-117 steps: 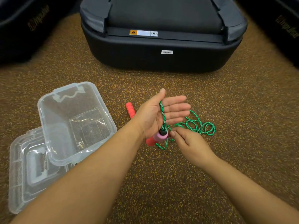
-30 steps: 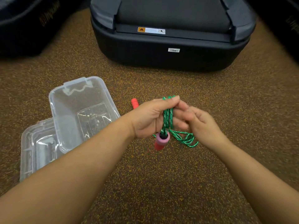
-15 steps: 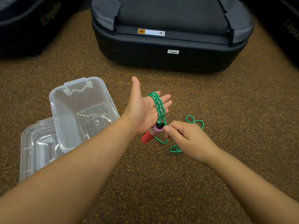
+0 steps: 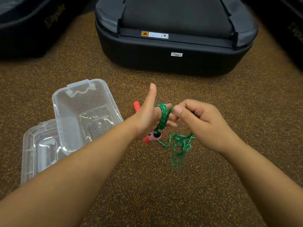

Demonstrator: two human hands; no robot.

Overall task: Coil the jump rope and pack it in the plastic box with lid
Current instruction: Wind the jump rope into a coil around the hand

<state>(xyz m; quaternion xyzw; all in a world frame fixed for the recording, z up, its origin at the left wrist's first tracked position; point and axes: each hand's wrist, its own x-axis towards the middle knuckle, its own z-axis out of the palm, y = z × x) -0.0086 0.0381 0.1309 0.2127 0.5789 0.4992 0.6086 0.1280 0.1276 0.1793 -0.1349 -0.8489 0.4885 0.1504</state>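
Green jump rope point(image 4: 163, 116) at frame centre is looped around the flat, open left hand point(image 4: 147, 117), the right hand point(image 4: 199, 123) pinching its strand, slack dangling below; clear plastic box point(image 4: 85, 112) and lid point(image 4: 39, 149) lie at left.

open box point(image 4: 85, 112) mouth, unobstructed

Your left hand point(image 4: 148, 118) is held flat and open, thumb pointing up, with green rope point(image 4: 163, 117) wrapped around its fingers; your right hand point(image 4: 199, 125) is curled just beside it, pinching the rope between thumb and fingertips; both forearms reach forward.
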